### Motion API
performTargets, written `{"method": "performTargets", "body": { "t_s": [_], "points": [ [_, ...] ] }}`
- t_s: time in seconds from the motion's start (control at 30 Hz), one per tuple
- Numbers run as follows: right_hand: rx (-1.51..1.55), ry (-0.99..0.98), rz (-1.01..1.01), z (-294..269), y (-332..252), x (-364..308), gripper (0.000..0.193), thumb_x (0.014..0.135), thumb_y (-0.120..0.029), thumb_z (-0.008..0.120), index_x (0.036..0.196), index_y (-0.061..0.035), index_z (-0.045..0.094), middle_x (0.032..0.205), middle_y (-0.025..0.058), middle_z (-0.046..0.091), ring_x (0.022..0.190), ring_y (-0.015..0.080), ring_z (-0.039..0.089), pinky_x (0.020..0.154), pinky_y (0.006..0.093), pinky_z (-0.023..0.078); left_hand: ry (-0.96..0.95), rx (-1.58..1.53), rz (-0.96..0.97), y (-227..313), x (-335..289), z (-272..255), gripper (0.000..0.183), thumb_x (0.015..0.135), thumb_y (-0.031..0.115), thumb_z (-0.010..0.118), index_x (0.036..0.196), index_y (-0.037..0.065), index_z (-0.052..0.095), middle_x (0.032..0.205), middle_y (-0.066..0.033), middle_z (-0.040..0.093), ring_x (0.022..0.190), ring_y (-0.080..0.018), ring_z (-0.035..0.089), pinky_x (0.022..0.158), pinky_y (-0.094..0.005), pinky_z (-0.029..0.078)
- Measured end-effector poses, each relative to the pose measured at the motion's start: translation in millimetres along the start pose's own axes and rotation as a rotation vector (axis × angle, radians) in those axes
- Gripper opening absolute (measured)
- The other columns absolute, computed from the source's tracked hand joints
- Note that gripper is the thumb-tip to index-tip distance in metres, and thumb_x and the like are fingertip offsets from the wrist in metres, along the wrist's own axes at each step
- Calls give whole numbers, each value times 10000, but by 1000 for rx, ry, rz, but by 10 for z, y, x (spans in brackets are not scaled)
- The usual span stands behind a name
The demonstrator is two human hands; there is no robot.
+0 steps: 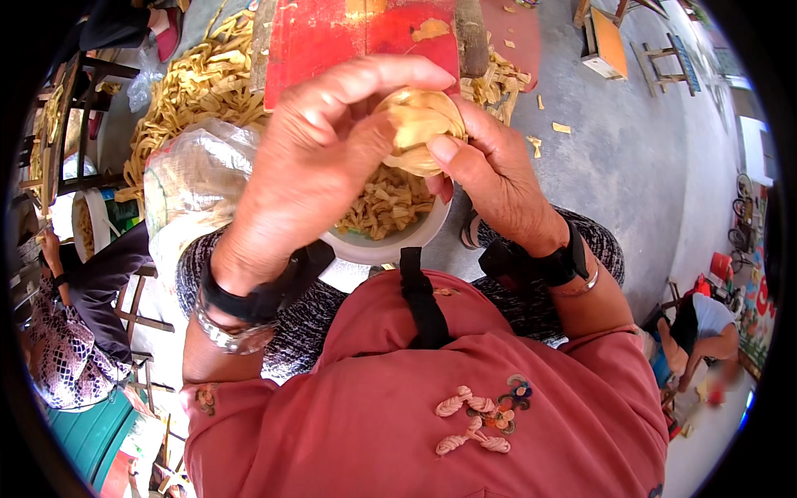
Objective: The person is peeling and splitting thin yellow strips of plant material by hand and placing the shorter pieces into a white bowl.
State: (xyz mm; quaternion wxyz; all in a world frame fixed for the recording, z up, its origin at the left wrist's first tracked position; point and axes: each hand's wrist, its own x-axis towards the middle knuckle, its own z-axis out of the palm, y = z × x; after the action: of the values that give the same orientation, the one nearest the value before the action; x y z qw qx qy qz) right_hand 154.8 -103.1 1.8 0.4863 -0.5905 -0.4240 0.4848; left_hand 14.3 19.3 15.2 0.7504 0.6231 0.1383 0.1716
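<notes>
Between my two hands is a round, pale yellow coil of flat strip [422,131], held up above a white basin [415,235]. My left hand [311,153] is closed about its left side, with the thumb against the front and the index finger arching over the top. On the right edge, my right hand [506,166] pinches the coil with its thumb on the front face; its other fingers are partly hidden behind. Short yellow pieces [386,203] lie in the basin, which stands by my knees and is partly covered by my hands.
A red-topped wooden bench [332,50] stands straight ahead. Long yellow strips [199,83] are heaped at its left, beside a clear plastic bag [203,162]. Small stools [664,66] stand at the far right. Another person [79,332] sits at the left; someone else [701,336] is at the right.
</notes>
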Motion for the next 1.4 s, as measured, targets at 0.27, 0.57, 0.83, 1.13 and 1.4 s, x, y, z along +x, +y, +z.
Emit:
{"method": "performTargets", "body": {
  "t_s": [0.27, 0.57, 0.83, 1.13, 1.4],
  "points": [
    [139, -2, 15, -6, 13, -47, 308, 936, -227, 481, 1151, -7, 505, 767, 0, 530, 630, 39, 487, 547, 198, 402, -87, 332, 79, 13, -18, 94, 384, 917, 162, 503, 1262, -6, 505, 1290, -106, 495, 1133, -183, 489, 979, -310, 365],
    [171, 107, -182, -28, 133, 0, 408, 857, -115, 654, 1132, -36, 364, 928, 95, 608, 811, 107, 602, 697, 232, 481, 10, 140, -56, -65, 1, 98, 423, 976, 319, 419, 1189, -17, 561, 1153, -127, 602, 964, -166, 592, 866, -290, 466],
    [218, 85, -234, -49, 159, -14, 318, 763, -98, 737, 989, -40, 522, 756, -13, 551, 698, 33, 508, 585, 178, 380, -106, -327, -224, 16, -40, 101, 558, 977, 441, 331, 1144, -40, 560, 925, -100, 583, 712, -171, 597, 694, -330, 541],
    [-39, 147, -86, -346, 188, -115, 188, 823, -152, 696, 730, -49, 569, 631, -67, 462, 593, 18, 376, 516, 197, 302, 41, -507, -216, 119, -42, -96, 524, 989, 378, 333, 1148, -74, 543, 899, -50, 503, 592, -88, 431, 638, -341, 554],
    [-161, 141, -75, -283, 192, -51, 187, 823, -162, 697, 754, -27, 587, 686, -47, 519, 655, 35, 435, 571, 206, 354, 257, 132, -187, 6, -74, 39, 472, 942, 399, 495, 1090, -34, 611, 706, -20, 550, 515, -71, 495, 514, -232, 465]
  ]
}}
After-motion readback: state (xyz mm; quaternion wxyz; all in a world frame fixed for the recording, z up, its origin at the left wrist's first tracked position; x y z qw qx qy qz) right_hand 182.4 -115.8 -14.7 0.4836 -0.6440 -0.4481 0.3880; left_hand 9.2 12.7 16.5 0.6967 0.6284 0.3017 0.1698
